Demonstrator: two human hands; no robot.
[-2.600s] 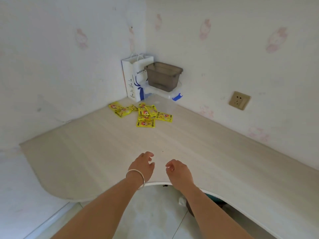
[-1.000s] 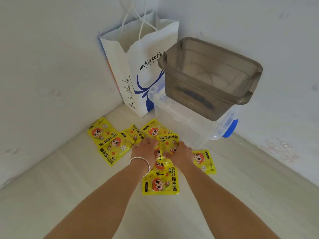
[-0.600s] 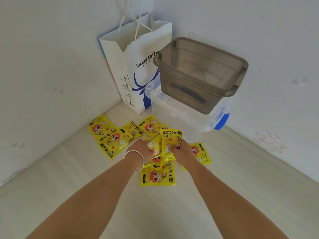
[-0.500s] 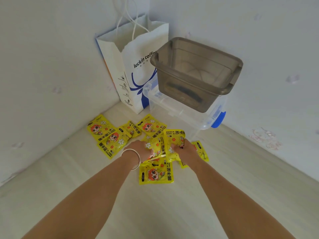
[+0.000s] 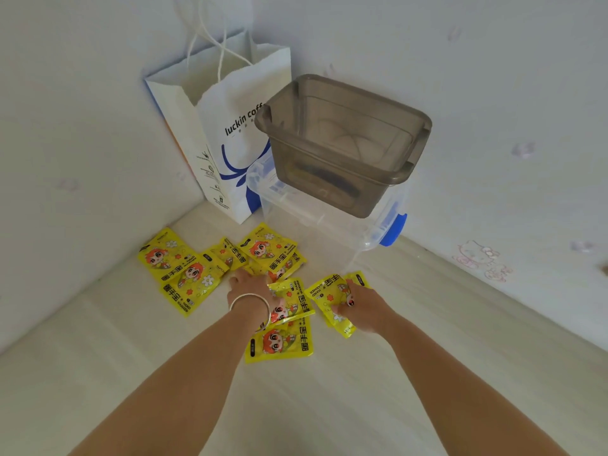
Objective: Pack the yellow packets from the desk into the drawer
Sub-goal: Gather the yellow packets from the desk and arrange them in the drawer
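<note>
**Two hands among the yellow packets at the desk corner**

Several yellow packets [image 5: 179,274] lay scattered on the pale wooden desk [image 5: 98,373], close to the corner where the two walls met. Each carried a cartoon figure with orange hair and the words "HAND WARMER".

The right hand [image 5: 363,309] was closed around one packet [image 5: 329,299], thumb on its printed face and fingers beneath, the packet tilted and partly raised off the desk. Another packet's edge [image 5: 360,278] showed just behind it.

The left hand [image 5: 251,287], with a silver bangle [image 5: 250,302] at the wrist, lay palm-down over the middle of the pile. Its fingers reached into overlapping packets, and whether they pinched one or merely rested there could not be told. Just beside that wrist sat a packet [image 5: 292,301], and nearer the person another lay flat [image 5: 279,343]. Three or four more overlapped to the left, towards the wall.

Behind the pile stood a clear plastic box with a blue latch [image 5: 393,230], and on top of it a smoky grey bin [image 5: 342,143], open at the top with no packets visible inside. A white paper bag [image 5: 230,153] printed "luckin coffee" stood upright in the corner, touching the grey bin's left side.
</note>
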